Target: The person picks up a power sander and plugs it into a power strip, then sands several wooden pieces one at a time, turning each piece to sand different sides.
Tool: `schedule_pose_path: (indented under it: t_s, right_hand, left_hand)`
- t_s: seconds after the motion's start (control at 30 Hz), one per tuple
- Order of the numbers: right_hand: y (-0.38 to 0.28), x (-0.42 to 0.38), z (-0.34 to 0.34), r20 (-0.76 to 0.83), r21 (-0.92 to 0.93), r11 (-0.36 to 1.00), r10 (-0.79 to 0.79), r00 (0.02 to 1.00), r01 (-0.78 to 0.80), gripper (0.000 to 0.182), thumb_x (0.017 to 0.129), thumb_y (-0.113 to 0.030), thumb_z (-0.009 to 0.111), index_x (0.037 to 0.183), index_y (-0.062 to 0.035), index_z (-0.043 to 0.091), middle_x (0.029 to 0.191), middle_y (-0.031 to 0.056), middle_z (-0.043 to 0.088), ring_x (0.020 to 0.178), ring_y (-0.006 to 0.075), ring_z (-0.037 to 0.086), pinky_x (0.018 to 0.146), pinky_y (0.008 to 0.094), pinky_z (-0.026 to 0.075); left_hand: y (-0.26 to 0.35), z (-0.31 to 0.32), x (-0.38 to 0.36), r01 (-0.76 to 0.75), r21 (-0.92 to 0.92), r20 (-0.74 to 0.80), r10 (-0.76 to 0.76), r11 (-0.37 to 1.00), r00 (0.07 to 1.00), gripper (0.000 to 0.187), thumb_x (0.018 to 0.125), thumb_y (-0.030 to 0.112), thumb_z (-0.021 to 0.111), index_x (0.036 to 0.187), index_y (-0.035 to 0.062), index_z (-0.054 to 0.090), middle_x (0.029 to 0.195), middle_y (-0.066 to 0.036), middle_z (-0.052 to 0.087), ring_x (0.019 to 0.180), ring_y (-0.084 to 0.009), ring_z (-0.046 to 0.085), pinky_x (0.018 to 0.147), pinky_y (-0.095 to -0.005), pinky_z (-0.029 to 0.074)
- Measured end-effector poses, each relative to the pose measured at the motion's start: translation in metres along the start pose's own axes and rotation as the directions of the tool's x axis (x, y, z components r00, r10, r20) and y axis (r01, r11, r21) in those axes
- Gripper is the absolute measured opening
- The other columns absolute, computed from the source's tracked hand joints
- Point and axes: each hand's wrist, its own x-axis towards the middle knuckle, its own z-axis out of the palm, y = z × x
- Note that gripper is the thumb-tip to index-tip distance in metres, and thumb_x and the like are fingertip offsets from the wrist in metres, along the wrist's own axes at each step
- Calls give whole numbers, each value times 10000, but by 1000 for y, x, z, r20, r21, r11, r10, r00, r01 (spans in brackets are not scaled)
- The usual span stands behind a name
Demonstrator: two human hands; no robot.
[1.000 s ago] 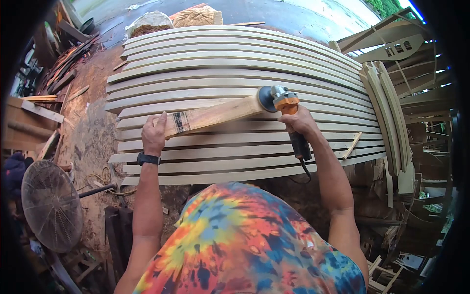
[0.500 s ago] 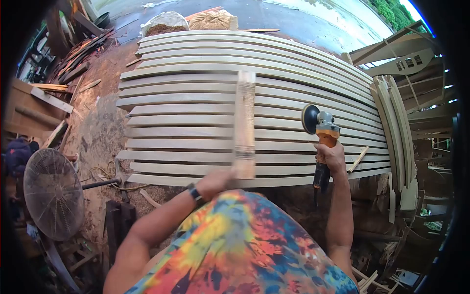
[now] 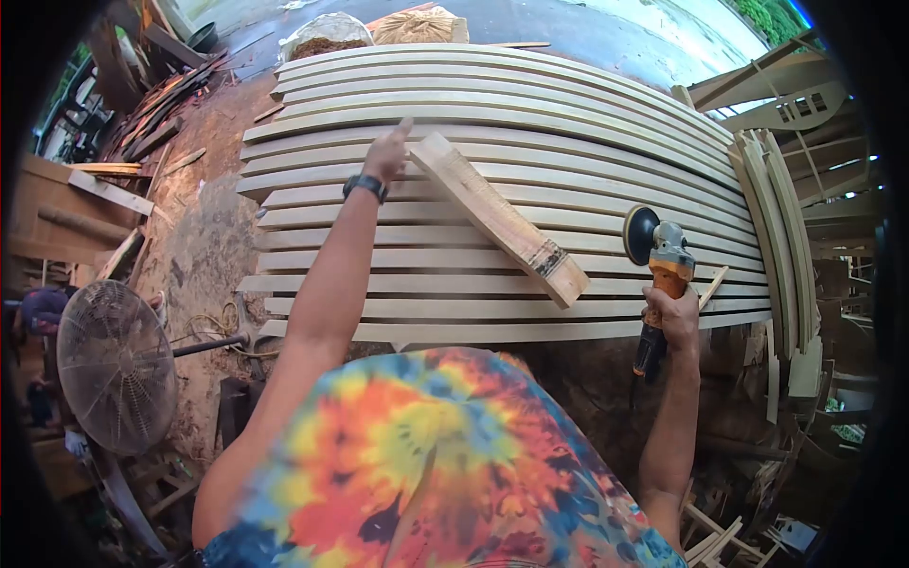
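Over pale slats (image 3: pixel 445 284) slants a black-marked plank (image 3: pixel 497 220), perhaps curved.

Left hand (image 3: pixel 386 156) slightly blurred, grinder (image 3: pixel 671 269) partly hidden by right hand (image 3: pixel 676 317); shirt (image 3: pixel 426 435) cut off below

**A woodworking shop, half outdoors**

Pale slats (image 3: pixel 549 180) fill the middle in rows; a power sander (image 3: pixel 669 273) is at centre right. Scrap wood (image 3: pixel 170 109) litters the upper left, a big fan (image 3: pixel 118 367) stands lower left, and greenery (image 3: pixel 772 17) at upper right shows we're open to daylight.
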Motion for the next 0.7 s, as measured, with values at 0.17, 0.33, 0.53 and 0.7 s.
schedule_pose_path:
  t_s: [0.17,0.33,0.53,0.7]
  right_hand:
    - [-4,-1,10,23,-28,1000,3,1000,-2,308,799,-124,807,1020,1,633,786,24,625,597,114,609,520,283,517]
    - [-6,-2,16,58,-8,1000,-2,998,3,357,804,-151,821,1055,0,618,815,39,635,629,120,644,551,279,543]
    - [-11,13,31,100,-92,996,-9,995,18,353,805,-156,813,1056,19,635,846,42,649,658,123,643,569,292,543]
    - [-22,36,51,167,-70,998,7,986,5,331,796,-135,828,999,24,620,703,27,611,552,109,587,506,283,486]
  left_hand:
    - [-16,36,37,-272,351,344,147,896,927,591,954,557,662,1205,22,691,954,-89,713,780,-176,661,675,-338,541]
    - [-10,-26,-40,-35,148,436,-33,988,899,362,990,295,672,1157,-26,672,1017,-96,706,782,-145,638,648,-332,534]
    - [-74,-48,-119,-153,-74,-40,151,985,988,193,1033,217,596,1064,30,629,840,-9,588,766,-124,551,697,-281,471]
    - [-82,-58,-150,-331,85,-261,341,940,903,310,1023,291,623,1105,-8,630,899,-134,689,828,-214,642,771,-357,513]
